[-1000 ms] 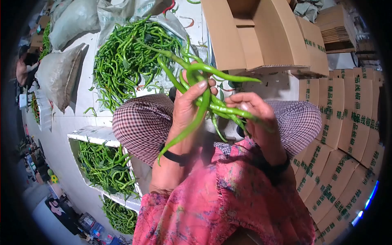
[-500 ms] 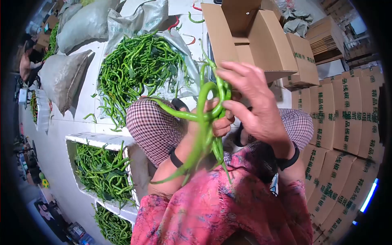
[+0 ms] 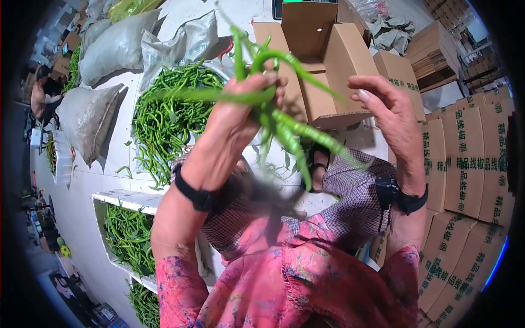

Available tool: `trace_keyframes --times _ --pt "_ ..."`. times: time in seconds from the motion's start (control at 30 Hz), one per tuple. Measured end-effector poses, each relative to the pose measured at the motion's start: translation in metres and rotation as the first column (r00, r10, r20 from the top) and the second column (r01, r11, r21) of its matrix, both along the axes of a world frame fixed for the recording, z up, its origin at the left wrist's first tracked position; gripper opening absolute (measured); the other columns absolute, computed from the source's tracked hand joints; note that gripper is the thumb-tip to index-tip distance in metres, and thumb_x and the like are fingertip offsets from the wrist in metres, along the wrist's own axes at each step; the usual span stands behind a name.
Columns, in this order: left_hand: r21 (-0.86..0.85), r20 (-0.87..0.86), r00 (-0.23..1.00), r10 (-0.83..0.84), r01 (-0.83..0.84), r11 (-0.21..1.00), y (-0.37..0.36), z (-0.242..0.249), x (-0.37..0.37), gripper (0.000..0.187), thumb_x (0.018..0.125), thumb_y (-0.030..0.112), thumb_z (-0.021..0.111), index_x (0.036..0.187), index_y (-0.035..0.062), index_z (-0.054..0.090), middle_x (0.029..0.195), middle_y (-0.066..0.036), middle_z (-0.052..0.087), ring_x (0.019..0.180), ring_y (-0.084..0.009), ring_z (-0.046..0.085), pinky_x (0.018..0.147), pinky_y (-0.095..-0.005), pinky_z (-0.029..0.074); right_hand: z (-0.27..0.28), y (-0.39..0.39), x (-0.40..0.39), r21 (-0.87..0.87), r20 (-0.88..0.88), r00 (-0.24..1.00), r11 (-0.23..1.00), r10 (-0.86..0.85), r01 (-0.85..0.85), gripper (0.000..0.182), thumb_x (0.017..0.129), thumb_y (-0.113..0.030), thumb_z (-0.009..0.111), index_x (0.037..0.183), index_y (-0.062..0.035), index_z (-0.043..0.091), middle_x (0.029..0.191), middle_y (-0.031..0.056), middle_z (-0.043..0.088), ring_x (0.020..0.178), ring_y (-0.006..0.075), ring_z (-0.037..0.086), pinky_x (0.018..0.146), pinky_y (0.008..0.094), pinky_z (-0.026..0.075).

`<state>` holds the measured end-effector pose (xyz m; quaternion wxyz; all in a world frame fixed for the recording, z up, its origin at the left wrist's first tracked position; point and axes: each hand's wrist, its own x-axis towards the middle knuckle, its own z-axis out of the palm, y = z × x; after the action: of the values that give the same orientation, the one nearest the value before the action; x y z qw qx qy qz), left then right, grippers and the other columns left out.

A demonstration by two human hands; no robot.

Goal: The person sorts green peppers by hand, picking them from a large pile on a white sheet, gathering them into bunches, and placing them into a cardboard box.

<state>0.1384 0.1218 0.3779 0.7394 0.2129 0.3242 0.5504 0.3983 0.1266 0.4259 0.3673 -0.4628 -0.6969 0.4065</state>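
Observation:
My left hand (image 3: 240, 104) is closed round a bunch of long green chili peppers (image 3: 290, 134), raised in front of the open carton. The peppers stick out on several sides, and some are blurred by motion. To the right, my right hand (image 3: 391, 112) is apart from the bunch, holding nothing, its fingers bent and spread. Between and beyond the hands stands an open cardboard box (image 3: 350, 60) with its flaps up. Left of my left hand lies a large heap of green chili peppers (image 3: 169, 117) on a spread woven sack.
White foam boxes (image 3: 123, 198) with more green peppers stand at lower left. Full woven sacks (image 3: 90, 123) lie at far left, near another person (image 3: 41, 95). Printed cartons (image 3: 465, 158) are stacked on the right. A red pepper (image 3: 225, 49) lies on the floor.
My hands have moved apart. The left has lifted the bunch up and forward toward the carton; the right has let go of the peppers and moved right.

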Motion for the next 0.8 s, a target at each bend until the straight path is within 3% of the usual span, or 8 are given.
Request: trace_keyframes --times 0.23,0.3,0.37,0.47,0.57,0.63,0.73,0.8 --pt "0.093 -0.396 0.916 -0.06 0.105 0.99 0.129 -0.019 0.061 0.024 0.083 0.021 0.073 0.091 0.0007 0.061 0.078 -0.008 0.061 0.073 -0.0184 0.061 0.066 -0.0322 0.051 0.016 0.005 0.027 -0.124 0.034 0.974 0.966 -0.225 0.228 0.03 0.093 -0.02 0.057 0.116 -0.0028 0.062 0.104 0.0038 0.063 0.092 0.0102 0.058 0.08 0.0254 0.044" --pt "0.066 -0.739 0.673 0.009 0.059 0.996 0.145 -0.05 0.054 0.026 0.083 0.025 0.073 0.088 0.0009 0.064 0.076 -0.005 0.061 0.071 -0.0151 0.059 0.066 -0.0294 0.048 0.011 0.006 0.025 -0.032 0.033 0.937 0.937 -0.347 0.348 0.031 0.092 -0.019 0.056 0.119 -0.0031 0.06 0.109 0.0049 0.061 0.091 0.0112 0.059 0.08 0.0251 0.044" --pt "-0.021 -0.824 0.555 -0.111 0.165 0.986 0.135 -0.041 0.022 0.044 0.08 0.03 0.076 0.103 -0.0048 0.064 0.085 -0.011 0.064 0.076 -0.0189 0.061 0.067 -0.0318 0.049 0.01 0.005 0.028 -0.068 0.057 0.931 0.929 -0.361 0.365 0.031 0.092 -0.017 0.056 0.119 -0.0028 0.06 0.112 0.006 0.061 0.092 0.0117 0.058 0.081 0.0261 0.045" --pt "-0.043 -0.764 0.573 -0.297 0.414 0.909 0.086 0.007 -0.056 0.043 0.091 0.032 0.062 0.121 0.0003 0.058 0.099 -0.006 0.067 0.092 -0.0126 0.063 0.084 -0.0249 0.049 0.016 -0.008 0.0 -0.236 0.051 0.981 0.952 -0.187 0.194 0.027 0.09 -0.013 0.057 0.114 -0.0017 0.061 0.11 0.0064 0.061 0.093 0.0123 0.058 0.082 0.027 0.046" --pt "0.012 -0.664 0.743 -0.083 0.121 0.993 0.057 -0.022 -0.162 0.046 0.094 0.027 0.059 0.129 -0.0015 0.049 0.104 -0.007 0.065 0.091 -0.0122 0.062 0.085 -0.0272 0.05 -0.003 -0.026 -0.056 -0.423 -0.241 0.962 0.879 0.126 -0.221 0.023 0.088 -0.009 0.057 0.109 -0.0005 0.062 0.105 0.007 0.062 0.087 0.0127 0.06 0.082 0.0265 0.048" --pt "-0.045 -0.697 0.714 0.065 -0.134 0.99 0.033 -0.052 -0.223 0.048 0.094 0.023 0.059 0.132 -0.0018 0.044 0.103 -0.007 0.065 0.086 -0.0121 0.062 0.083 -0.0267 0.05 -0.044 -0.034 -0.093 -0.425 -0.142 0.93 0.827 0.339 -0.367 0.023 0.088 -0.011 0.057 0.108 0.0009 0.062 0.099 0.0068 0.063 0.086 0.0127 0.061 0.084 0.0263 0.048" --pt "-0.139 -0.77 0.62 0.147 -0.389 0.911 0.004 -0.115 -0.28 0.051 0.088 0.019 0.065 0.129 -0.004 0.047 0.096 -0.007 0.063 0.077 -0.0108 0.058 0.07 -0.0218 0.048 -0.123 -0.036 -0.127 -0.658 -0.194 0.912 0.642 0.361 -0.394 0.024 0.09 -0.01 0.051 0.109 0.0018 0.061 0.104 0.0051 0.064 0.092 0.0133 0.062 0.086 0.0279 0.047" --pt "-0.188 -0.828 0.559 0.051 -0.362 0.913 -0.004 -0.165 -0.31 0.052 0.087 0.022 0.066 0.129 -0.003 0.049 0.097 -0.007 0.064 0.08 -0.0114 0.059 0.071 -0.0239 0.047 -0.178 -0.02 -0.147 -0.754 -0.225 0.939 0.564 0.261 -0.338 0.026 0.092 -0.013 0.051 0.111 0.001 0.061 0.104 0.0064 0.065 0.091 0.013 0.061 0.082 0.0269 0.046"
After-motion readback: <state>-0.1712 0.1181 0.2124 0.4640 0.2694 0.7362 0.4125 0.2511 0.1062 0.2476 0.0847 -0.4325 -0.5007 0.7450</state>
